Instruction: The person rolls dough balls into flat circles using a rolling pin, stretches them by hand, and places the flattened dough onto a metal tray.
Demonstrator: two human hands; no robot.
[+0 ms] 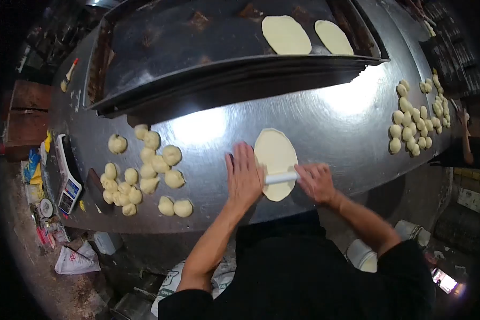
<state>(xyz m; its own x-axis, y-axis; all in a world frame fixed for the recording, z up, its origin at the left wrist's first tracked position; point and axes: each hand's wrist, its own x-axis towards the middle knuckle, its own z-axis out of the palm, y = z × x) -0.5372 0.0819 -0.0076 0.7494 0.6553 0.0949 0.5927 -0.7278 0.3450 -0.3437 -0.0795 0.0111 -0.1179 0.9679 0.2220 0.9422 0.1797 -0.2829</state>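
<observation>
An oval sheet of dough (275,152) lies flat on the metal table in front of me. Across its lower part rests a white rolling pin (281,177). My left hand (244,176) is open, its fingers stretched forward, with the base of the palm at the pin's left end. At the other end, the curled fingers of my right hand (316,183) are closed on the pin. How the pin's left end sits under my palm is hidden.
A large black tray (160,88) across the table's back holds two flat dough sheets (286,35). Dough balls (172,154) lie to the left, near a digital scale (68,184). More dough balls (410,125) sit at the right, where another person's arm (466,140) shows.
</observation>
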